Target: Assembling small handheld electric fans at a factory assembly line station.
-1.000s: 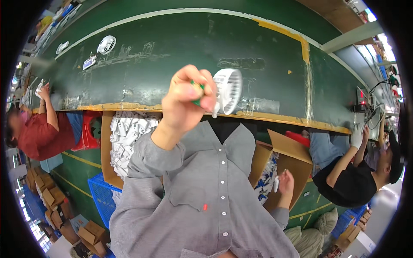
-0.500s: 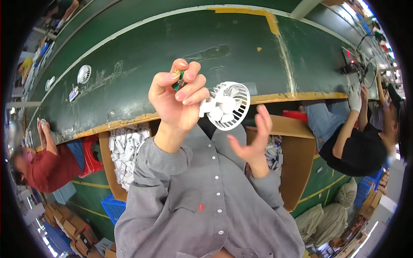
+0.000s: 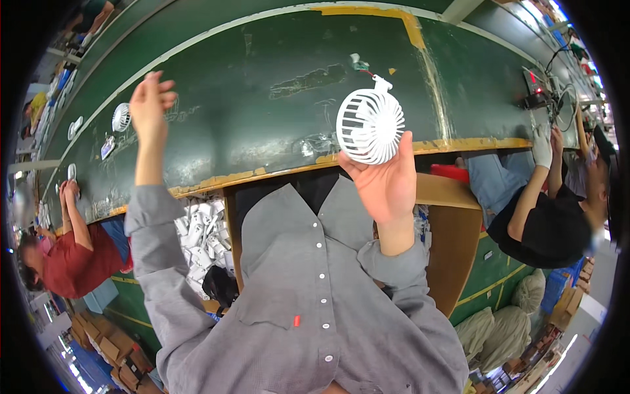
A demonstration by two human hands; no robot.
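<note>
My right hand (image 3: 388,190) holds a white fan head (image 3: 372,126) by its lower rim, at the near edge of the green workbench. The round slatted cage tilts upward, with a short white neck at its top. From the neck a thin red wire leads to a small green circuit board (image 3: 358,64) that hangs over or lies on the bench; which, I cannot tell. Out to the left, my left hand (image 3: 149,105) is over the bench with loosely bent fingers apart and nothing visible in them. Closest to it is another white fan head (image 3: 121,117).
A small part with a pale, bluish face (image 3: 107,146) lies beside the left fan head. Below the bench stand a carton of white plastic parts (image 3: 205,230) and another carton (image 3: 453,256). Co-workers sit left (image 3: 79,259) and right (image 3: 545,226). A device with red lights (image 3: 535,88) stands far right.
My left hand has let go of the fan head and circuit board and swung out left. My right hand, empty before, now holds the fan head, which has turned and moved slightly right.
</note>
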